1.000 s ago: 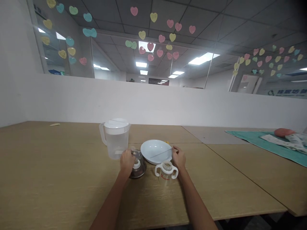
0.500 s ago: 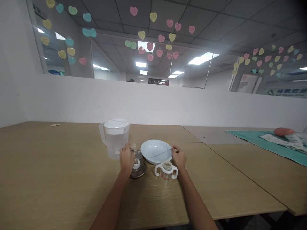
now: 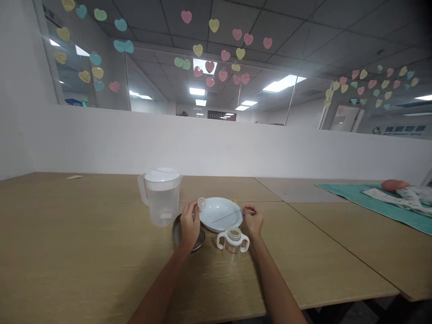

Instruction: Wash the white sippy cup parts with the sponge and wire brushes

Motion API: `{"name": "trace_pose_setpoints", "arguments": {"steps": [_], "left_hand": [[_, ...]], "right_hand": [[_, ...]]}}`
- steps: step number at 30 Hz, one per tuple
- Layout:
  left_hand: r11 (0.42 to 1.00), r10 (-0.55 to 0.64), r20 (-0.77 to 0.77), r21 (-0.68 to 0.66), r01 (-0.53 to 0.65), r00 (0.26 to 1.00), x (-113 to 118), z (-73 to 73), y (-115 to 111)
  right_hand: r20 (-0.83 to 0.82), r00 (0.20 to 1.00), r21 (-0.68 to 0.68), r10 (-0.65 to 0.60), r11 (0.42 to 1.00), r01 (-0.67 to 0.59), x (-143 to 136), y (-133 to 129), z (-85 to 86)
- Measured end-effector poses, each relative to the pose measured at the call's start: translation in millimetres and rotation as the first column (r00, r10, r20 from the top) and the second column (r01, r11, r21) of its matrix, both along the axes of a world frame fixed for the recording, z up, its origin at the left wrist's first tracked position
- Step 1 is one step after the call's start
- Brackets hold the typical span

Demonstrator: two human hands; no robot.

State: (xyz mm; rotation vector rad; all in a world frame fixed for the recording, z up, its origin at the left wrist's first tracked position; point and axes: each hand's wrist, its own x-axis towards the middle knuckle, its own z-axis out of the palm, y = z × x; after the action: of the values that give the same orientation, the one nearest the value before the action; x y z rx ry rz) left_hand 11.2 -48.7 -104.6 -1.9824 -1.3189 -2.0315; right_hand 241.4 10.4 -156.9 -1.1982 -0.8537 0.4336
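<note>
My left hand (image 3: pixel 191 224) is closed in a pinch on a small translucent round piece (image 3: pixel 201 204), held at the left rim of a white bowl (image 3: pixel 216 204). Below that hand lies a dark round metal tray (image 3: pixel 199 243), partly hidden by it. My right hand (image 3: pixel 253 220), also pinched, grips a thin rod (image 3: pixel 227 216) that slants down to the left over the bowl. In front of the bowl stands a clear baby bottle (image 3: pixel 232 245) with two white handles, its top uncovered and red lettering on its side.
A translucent lidded pitcher (image 3: pixel 164 198) stands at the back left of the wooden table (image 3: pixel 101 252). Far right lies a green cloth (image 3: pixel 351 191) bearing a white patterned cloth and a reddish item (image 3: pixel 394 185). A white wall (image 3: pixel 219 148) runs behind the table.
My left hand has moved right across the metal tray, with the translucent round piece now showing at its fingertips. My right hand and the rod stay nearly where they were.
</note>
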Motion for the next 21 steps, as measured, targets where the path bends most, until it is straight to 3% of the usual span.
{"name": "trace_pose_setpoints", "arguments": {"steps": [5,10,21], "left_hand": [[0.995,-0.099,-0.127,-0.034,0.095,0.987,23.3,-0.7,4.8],[0.994,-0.099,-0.169,-0.065,0.089,0.981,37.1,-5.4,16.6],[0.991,-0.095,-0.317,-0.121,0.059,0.944,35.0,-25.9,18.8]], "right_hand": [[-0.218,0.973,0.144,0.076,0.989,-0.045,6.1,10.0,-2.3],[-0.348,0.919,0.186,0.186,0.974,-0.127,7.9,14.8,-4.4],[-0.528,0.751,0.303,0.396,0.914,-0.268,11.8,2.1,3.7]]}}
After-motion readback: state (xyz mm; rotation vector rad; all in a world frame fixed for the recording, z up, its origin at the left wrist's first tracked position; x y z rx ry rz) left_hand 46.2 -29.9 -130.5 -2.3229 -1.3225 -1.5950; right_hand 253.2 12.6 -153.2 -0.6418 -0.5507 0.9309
